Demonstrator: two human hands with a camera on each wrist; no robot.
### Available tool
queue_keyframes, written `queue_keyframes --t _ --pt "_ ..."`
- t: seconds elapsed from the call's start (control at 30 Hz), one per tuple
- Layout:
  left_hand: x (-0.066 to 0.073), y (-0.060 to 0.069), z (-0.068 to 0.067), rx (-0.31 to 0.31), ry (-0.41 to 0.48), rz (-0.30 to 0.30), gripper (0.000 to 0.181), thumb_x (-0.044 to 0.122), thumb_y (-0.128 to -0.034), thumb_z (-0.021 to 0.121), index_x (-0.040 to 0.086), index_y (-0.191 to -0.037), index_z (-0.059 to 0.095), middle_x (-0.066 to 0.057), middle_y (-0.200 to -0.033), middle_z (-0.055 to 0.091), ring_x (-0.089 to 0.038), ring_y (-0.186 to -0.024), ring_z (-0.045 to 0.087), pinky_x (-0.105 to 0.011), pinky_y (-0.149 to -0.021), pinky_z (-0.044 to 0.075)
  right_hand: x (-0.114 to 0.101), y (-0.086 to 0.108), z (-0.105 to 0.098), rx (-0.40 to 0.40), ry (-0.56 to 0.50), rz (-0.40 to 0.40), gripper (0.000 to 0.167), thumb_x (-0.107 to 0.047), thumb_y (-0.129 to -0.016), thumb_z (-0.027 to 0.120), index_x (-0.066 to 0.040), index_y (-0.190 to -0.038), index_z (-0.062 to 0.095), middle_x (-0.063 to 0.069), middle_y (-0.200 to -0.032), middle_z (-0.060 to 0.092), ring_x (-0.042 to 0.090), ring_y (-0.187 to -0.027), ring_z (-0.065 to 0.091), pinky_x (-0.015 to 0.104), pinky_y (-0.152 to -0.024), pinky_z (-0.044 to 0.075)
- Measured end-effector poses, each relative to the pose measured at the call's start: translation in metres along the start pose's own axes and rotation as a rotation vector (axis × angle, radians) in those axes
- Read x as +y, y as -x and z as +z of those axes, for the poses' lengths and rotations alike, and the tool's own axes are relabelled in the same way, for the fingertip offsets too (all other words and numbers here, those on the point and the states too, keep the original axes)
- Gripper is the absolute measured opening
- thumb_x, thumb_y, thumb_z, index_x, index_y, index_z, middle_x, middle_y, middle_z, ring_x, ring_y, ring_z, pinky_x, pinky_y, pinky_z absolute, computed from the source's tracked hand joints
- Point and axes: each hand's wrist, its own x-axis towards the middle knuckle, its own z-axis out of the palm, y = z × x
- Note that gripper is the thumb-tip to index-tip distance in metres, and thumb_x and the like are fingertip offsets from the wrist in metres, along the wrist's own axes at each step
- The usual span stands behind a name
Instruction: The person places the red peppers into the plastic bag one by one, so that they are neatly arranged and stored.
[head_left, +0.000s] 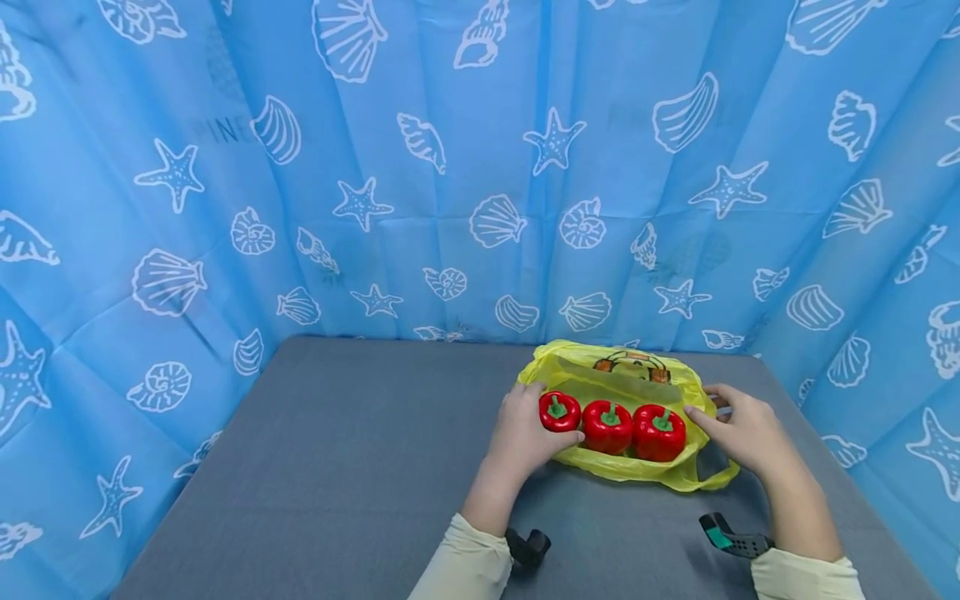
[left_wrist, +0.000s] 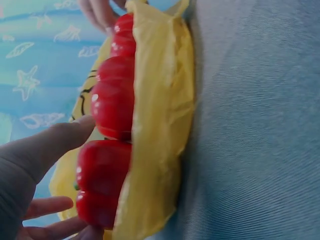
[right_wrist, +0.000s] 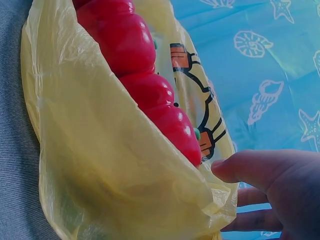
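Observation:
Three glossy red bell peppers with green stems, the left pepper (head_left: 559,412), the middle pepper (head_left: 607,427) and the right pepper (head_left: 659,433), lie in a row inside a yellow plastic bag (head_left: 630,476). My left hand (head_left: 521,427) spans the left pepper at the bag's left end. Its thumb (left_wrist: 65,136) reaches near the middle pepper, and its fingers (left_wrist: 50,206) lie beside the left one. At the right end my right hand (head_left: 750,427) holds the bag's edge, with the thumb (right_wrist: 240,167) on the near side and fingers behind the plastic.
The bag lies on a grey cloth-covered table (head_left: 360,450), near its back edge. Behind it hangs a blue curtain (head_left: 450,192) with white shells and starfish. Dark straps with black parts (head_left: 528,546) sit at both wrists. A bag handle loop (head_left: 720,482) lies at the right.

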Motion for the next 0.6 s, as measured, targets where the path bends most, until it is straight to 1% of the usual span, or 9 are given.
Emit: queue_keyframes --t 0.1,0.17,0.33,0.43,0.53,0.6 --pt "0.001 0.000 -0.004 0.006 0.017 0.024 0.080 0.039 -0.0756 0.095 0.012 -0.142 0.060 -0.008 -0.133 0.063 -0.023 -0.125 0.058 -0.035 -0.081 0.065 0.001 0.001 0.000 -0.001 -0.004 0.008 0.074 -0.049 -0.104 0.062 0.011 -0.144 0.050 0.040 -0.133 0.060 0.052 -0.109 0.068 0.052 -0.075 0.065" --pt "0.002 0.000 -0.007 0.005 0.020 0.043 0.078 0.041 -0.0781 0.093 0.012 -0.143 0.060 -0.009 -0.135 0.064 -0.023 -0.125 0.059 -0.036 -0.085 0.065 0.002 0.002 0.000 0.001 -0.004 0.011 0.074 -0.050 -0.105 0.062 0.011 -0.145 0.050 0.041 -0.133 0.060 0.052 -0.109 0.069 0.052 -0.075 0.065" --pt "0.002 -0.002 -0.013 -0.014 0.025 0.081 0.073 0.041 -0.0834 0.089 0.013 -0.145 0.061 -0.007 -0.142 0.063 -0.024 -0.128 0.061 -0.039 -0.093 0.064 0.002 0.001 -0.001 0.007 0.004 0.010 0.074 -0.050 -0.105 0.062 0.012 -0.144 0.051 0.039 -0.134 0.060 0.052 -0.109 0.068 0.053 -0.076 0.064" --pt "0.002 -0.003 -0.017 -0.020 0.024 0.107 0.069 0.040 -0.0864 0.087 0.012 -0.144 0.062 -0.006 -0.142 0.063 -0.026 -0.129 0.062 -0.040 -0.095 0.064 0.001 0.001 -0.001 0.012 0.008 0.007 0.074 -0.050 -0.105 0.061 0.012 -0.144 0.051 0.039 -0.135 0.059 0.053 -0.111 0.067 0.054 -0.076 0.064" --pt "0.001 -0.002 -0.022 -0.029 0.037 0.129 0.064 0.040 -0.0897 0.084 0.011 -0.142 0.063 -0.008 -0.140 0.064 -0.027 -0.129 0.062 -0.041 -0.098 0.062 0.000 0.001 -0.001 0.016 0.013 0.008 0.074 -0.050 -0.105 0.061 0.012 -0.145 0.050 0.039 -0.139 0.056 0.054 -0.115 0.065 0.058 -0.080 0.063" --pt "0.001 -0.001 -0.027 -0.034 0.058 0.136 0.061 0.039 -0.0913 0.083 0.011 -0.142 0.064 -0.008 -0.138 0.064 -0.028 -0.128 0.062 -0.041 -0.099 0.062 -0.001 0.001 -0.001 0.019 0.023 0.012 0.074 -0.050 -0.105 0.061 0.011 -0.146 0.050 0.039 -0.142 0.053 0.056 -0.120 0.061 0.063 -0.084 0.060"
